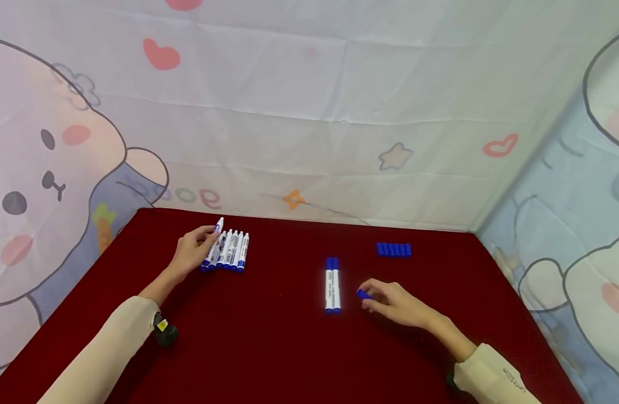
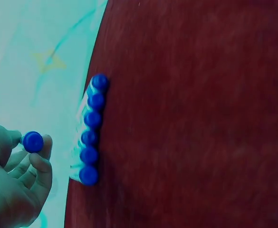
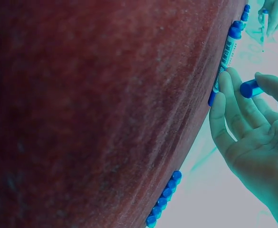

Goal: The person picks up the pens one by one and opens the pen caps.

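Note:
My left hand [image 1: 190, 250] pinches a whiteboard marker [image 1: 220, 224] without its cap, its narrow white tip pointing away; the blue end [image 2: 33, 141] faces the left wrist view. Just beside and below it lies a row of several capless markers [image 1: 233, 251], side by side on the cloth. Between thumb and fingers, my right hand [image 1: 397, 303] holds a blue marker cap [image 1: 363, 294] above the table; the right wrist view shows that cap [image 3: 250, 89] too. To its left, two capped markers [image 1: 333, 286] lie together.
A dark red cloth [image 1: 269, 348] covers the table. Several blue caps [image 1: 394, 250] lie in a row toward the back right. A pale printed curtain [image 1: 299, 140] hangs along the table's back edge, with another printed panel at the right.

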Motion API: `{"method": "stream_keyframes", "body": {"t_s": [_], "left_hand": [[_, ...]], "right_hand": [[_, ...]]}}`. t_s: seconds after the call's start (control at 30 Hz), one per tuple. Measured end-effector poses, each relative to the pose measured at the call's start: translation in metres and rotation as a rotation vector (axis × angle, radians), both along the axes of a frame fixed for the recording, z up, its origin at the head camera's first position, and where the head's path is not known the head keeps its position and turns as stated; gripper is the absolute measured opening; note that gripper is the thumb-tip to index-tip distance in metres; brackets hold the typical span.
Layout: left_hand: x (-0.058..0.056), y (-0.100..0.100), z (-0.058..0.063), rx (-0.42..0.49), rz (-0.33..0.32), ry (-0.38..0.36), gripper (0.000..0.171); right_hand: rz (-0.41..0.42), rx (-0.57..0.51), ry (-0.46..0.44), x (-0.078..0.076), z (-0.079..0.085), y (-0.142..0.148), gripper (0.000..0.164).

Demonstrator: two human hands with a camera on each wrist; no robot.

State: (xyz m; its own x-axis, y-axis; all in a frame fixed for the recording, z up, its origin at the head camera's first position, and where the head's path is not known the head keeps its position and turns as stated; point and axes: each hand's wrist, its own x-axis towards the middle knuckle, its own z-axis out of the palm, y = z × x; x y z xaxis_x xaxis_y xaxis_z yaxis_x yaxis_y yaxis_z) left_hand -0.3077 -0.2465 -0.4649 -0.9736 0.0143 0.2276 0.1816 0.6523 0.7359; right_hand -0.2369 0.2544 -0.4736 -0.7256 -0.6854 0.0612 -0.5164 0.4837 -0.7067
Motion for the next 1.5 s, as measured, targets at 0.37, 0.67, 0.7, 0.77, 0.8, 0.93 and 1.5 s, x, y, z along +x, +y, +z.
{"method": "stream_keyframes", "body": {"t_s": [0.37,0.67,0.7,0.77,0.8,0.93,1.5], "left_hand": [[-0.019,-0.019,-0.019,-0.102,0.137,-0.032,0.046],[-0.024,-0.026,-0.021,-0.205,0.124,-0.109,0.047],[-0.025,-0.026,-0.021,-0.217,0.122,-0.110,0.047],[-0.026,-0.027,-0.019,-0.242,0.109,-0.114,0.047],[-0.026,-0.027,-0.019,-0.253,0.104,-0.121,0.047],[-0.026,-0.028,-0.017,-0.284,0.091,-0.145,0.049],[-0.024,-0.026,-0.018,-0.313,0.100,-0.123,0.045]], "right_hand": [[0.004,-0.002,0.001,0.003,-0.001,0.002,0.025],[0.009,-0.007,0.007,0.003,0.000,0.002,0.025],[0.009,-0.007,0.006,0.003,0.000,0.002,0.025],[0.008,-0.006,0.004,0.003,0.000,0.003,0.025],[0.005,-0.005,0.001,0.003,0.000,0.003,0.026],[-0.001,0.000,-0.009,0.004,0.000,0.003,0.026],[-0.007,0.013,-0.048,0.005,-0.003,0.002,0.027]]}}
